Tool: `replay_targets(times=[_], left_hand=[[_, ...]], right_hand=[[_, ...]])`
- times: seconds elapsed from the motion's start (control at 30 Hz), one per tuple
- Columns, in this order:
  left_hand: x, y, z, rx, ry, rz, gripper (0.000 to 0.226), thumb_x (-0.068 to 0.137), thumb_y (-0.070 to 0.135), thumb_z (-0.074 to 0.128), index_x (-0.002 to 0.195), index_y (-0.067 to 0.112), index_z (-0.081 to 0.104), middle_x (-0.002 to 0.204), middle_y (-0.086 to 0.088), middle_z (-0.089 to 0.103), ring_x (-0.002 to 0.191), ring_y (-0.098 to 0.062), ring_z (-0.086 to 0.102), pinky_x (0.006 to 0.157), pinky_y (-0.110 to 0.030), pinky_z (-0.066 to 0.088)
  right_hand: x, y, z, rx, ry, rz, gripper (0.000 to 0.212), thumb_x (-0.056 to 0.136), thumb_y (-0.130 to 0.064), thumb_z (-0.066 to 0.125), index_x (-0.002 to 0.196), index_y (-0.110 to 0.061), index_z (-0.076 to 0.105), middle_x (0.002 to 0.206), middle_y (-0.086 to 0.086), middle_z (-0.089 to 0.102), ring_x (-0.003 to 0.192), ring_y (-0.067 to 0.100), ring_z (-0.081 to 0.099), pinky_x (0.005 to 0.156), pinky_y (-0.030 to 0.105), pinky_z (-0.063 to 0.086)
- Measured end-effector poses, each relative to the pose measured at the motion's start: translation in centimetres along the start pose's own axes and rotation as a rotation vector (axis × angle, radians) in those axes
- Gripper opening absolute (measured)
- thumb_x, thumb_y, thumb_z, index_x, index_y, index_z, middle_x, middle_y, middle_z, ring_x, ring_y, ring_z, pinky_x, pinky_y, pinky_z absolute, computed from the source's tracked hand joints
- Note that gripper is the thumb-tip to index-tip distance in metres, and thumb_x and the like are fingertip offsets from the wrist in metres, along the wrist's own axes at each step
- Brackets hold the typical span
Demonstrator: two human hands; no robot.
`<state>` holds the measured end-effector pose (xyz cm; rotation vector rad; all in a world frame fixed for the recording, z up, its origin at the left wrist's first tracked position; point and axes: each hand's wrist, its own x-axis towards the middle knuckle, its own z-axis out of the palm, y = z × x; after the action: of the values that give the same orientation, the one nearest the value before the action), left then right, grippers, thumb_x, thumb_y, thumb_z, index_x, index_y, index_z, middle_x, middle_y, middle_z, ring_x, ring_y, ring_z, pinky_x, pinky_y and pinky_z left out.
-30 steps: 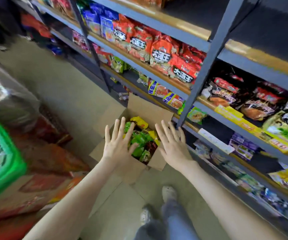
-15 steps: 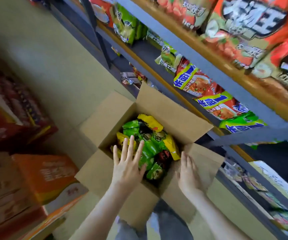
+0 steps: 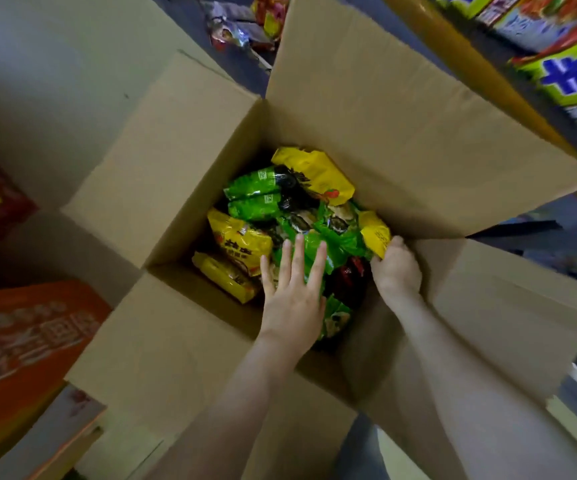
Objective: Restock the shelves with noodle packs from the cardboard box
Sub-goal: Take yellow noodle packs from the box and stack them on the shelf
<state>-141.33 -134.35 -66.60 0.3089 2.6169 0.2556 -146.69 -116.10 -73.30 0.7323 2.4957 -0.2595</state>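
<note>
Head view: our left hand (image 3: pixel 294 299) lies flat, fingers spread, on green noodle packs (image 3: pixel 256 206) inside the open cardboard box (image 3: pixel 183 161); our right hand (image 3: pixel 398 271) curls round a yellow pack (image 3: pixel 375 235) by the box's right wall.

both our bare forearms reach forward and down, side by side. our left hand (image 3: pixel 294 296) lies palm down, its fingers (image 3: pixel 297 258) straight and spread. our right hand (image 3: pixel 398 268) is turned knuckles up, fingers curled under, pinching the corner of a yellow noodle pack (image 3: pixel 375 235).
</note>
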Motion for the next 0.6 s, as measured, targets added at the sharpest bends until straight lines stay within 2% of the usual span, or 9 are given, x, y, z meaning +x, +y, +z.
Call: replay_targets(times=[0.1, 0.17, 0.23, 0.33, 0.4, 0.43, 0.5, 0.53, 0.6], left_hand=[[0.0, 1.2, -2.5, 0.023, -0.046, 0.011, 0.083, 0.099, 0.029, 0.041, 0.141, 0.023, -0.031, 0.155, -0.013, -0.025, 0.134, -0.028, -0.034, 0.104, -0.055, -0.023], [-0.5, 2.3, -4.9, 0.042, -0.044, 0.050, 0.084, 0.098, 0.026, 0.044, 0.145, 0.020, -0.025, 0.156, -0.014, -0.021, 0.139, -0.030, -0.028, 0.105, -0.055, -0.021], [-1.7, 3.4, -7.6, 0.043, 0.014, 0.123, 0.085, 0.093, 0.023, 0.053, 0.152, 0.017, -0.009, 0.159, -0.016, -0.008, 0.145, -0.032, -0.012, 0.108, -0.056, -0.013], [-4.5, 5.8, -13.3, 0.097, 0.173, 0.263, 0.086, 0.081, 0.023, 0.067, 0.152, 0.015, 0.019, 0.157, -0.016, 0.019, 0.145, -0.033, 0.018, 0.111, -0.058, 0.009], [-6.8, 7.9, -17.9, 0.174, 0.148, 0.377, 0.077, 0.089, 0.018, 0.050, 0.153, 0.019, 0.008, 0.159, -0.016, 0.007, 0.146, -0.032, 0.009, 0.113, -0.056, 0.004], [-8.1, 8.7, -20.0, 0.200, 0.149, 0.415, 0.068, 0.091, 0.016, 0.038, 0.153, 0.021, 0.011, 0.159, -0.016, 0.008, 0.146, -0.031, 0.011, 0.113, -0.056, 0.006], [-10.0, 10.2, -23.1, 0.208, 0.216, 0.472, 0.064, 0.085, 0.019, 0.030, 0.150, 0.022, 0.028, 0.154, -0.015, 0.027, 0.142, -0.030, 0.028, 0.111, -0.054, 0.024], [-11.2, 11.1, -24.5, 0.250, 0.221, 0.493, 0.065, 0.085, 0.023, 0.038, 0.149, 0.021, 0.029, 0.153, -0.014, 0.030, 0.141, -0.029, 0.030, 0.109, -0.053, 0.028], [-13.5, 13.1, -27.5, 0.287, 0.274, 0.530, 0.084, 0.079, 0.033, 0.063, 0.151, 0.019, 0.022, 0.154, -0.014, 0.029, 0.141, -0.028, 0.031, 0.109, -0.052, 0.029]], right_hand=[[-1.6, 0.4, -2.7, 0.079, 0.036, 0.020, 0.032, 0.091, -0.024, 0.057, 0.109, 0.001, 0.046, 0.111, 0.024, 0.059, 0.105, 0.039, 0.056, 0.078, 0.042, 0.045], [-3.8, 0.8, -5.7, 0.172, 0.048, 0.020, 0.032, 0.090, -0.025, 0.059, 0.104, 0.001, 0.048, 0.105, 0.026, 0.060, 0.100, 0.042, 0.057, 0.073, 0.041, 0.043], [-6.8, 1.2, -9.6, 0.267, 0.037, 0.009, 0.031, 0.088, -0.027, 0.061, 0.102, 0.000, 0.050, 0.101, 0.026, 0.063, 0.097, 0.042, 0.058, 0.071, 0.039, 0.042], [-12.5, 1.8, -17.1, 0.398, -0.006, 0.001, 0.034, 0.085, -0.033, 0.064, 0.108, -0.010, 0.057, 0.100, 0.018, 0.067, 0.099, 0.037, 0.060, 0.076, 0.036, 0.046], [-16.8, 2.3, -22.2, 0.481, -0.008, 0.010, 0.030, 0.083, -0.035, 0.065, 0.106, -0.017, 0.061, 0.099, 0.011, 0.068, 0.098, 0.033, 0.060, 0.075, 0.032, 0.045], [-19.0, 2.6, -24.7, 0.508, -0.004, 0.006, 0.026, 0.082, -0.034, 0.066, 0.102, -0.018, 0.061, 0.096, 0.008, 0.067, 0.097, 0.031, 0.060, 0.074, 0.031, 0.044], [-22.5, 3.1, -29.0, 0.579, 0.000, -0.019, 0.015, 0.082, -0.031, 0.067, 0.092, -0.023, 0.059, 0.086, 0.001, 0.063, 0.090, 0.024, 0.060, 0.069, 0.027, 0.039], [-24.4, 3.6, -31.1, 0.620, 0.001, -0.029, 0.012, 0.083, -0.029, 0.067, 0.088, -0.025, 0.057, 0.081, -0.004, 0.060, 0.083, 0.019, 0.058, 0.066, 0.024, 0.038], [-28.2, 4.9, -35.3, 0.687, 0.008, -0.044, 0.014, 0.085, -0.026, 0.067, 0.080, -0.025, 0.054, 0.073, -0.009, 0.055, 0.072, 0.012, 0.052, 0.055, 0.016, 0.035]])
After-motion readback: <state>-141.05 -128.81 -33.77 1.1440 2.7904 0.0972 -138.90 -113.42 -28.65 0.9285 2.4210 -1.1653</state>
